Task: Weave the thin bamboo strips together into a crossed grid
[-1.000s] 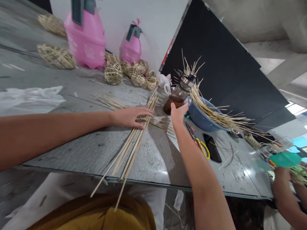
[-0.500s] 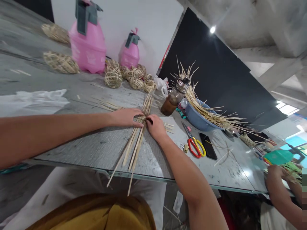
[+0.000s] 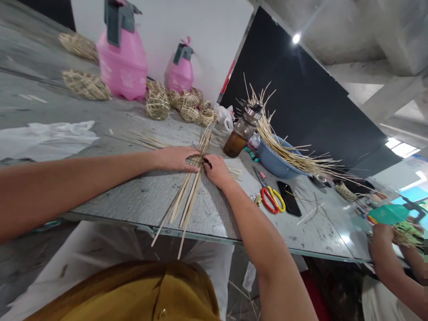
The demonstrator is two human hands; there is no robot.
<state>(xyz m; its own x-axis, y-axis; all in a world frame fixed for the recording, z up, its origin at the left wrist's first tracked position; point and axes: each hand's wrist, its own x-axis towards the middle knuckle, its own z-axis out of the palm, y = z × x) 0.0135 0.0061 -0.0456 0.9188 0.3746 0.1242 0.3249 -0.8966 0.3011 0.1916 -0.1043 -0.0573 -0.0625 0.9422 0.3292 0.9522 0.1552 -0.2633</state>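
Observation:
Flat pale bamboo strips [image 3: 190, 196] cross one another on the table, woven together at the middle. Their long ends run towards me past the table edge, and others reach away and to both sides. My left hand [image 3: 176, 158] lies over the left of the woven middle, thumb and fingers apart but gripping it from either side. Against its right side, my right hand [image 3: 216, 170] is curled, its fingertips pinching the strips. Both hands partly cover the crossing, so the exact weave there is hidden.
Behind are pink spray bottles [image 3: 123, 64] and woven balls [image 3: 189, 107]. To the right stand a bottle of brown liquid [image 3: 238, 139], a blue basin [image 3: 279, 161] of strips, scissors [image 3: 270, 199] and a phone [image 3: 289, 199]. A co-worker's hands [image 3: 383, 236] work far right.
The view has shifted slightly. Both hands stay at the woven middle of the strips, with only a very small change in finger position.

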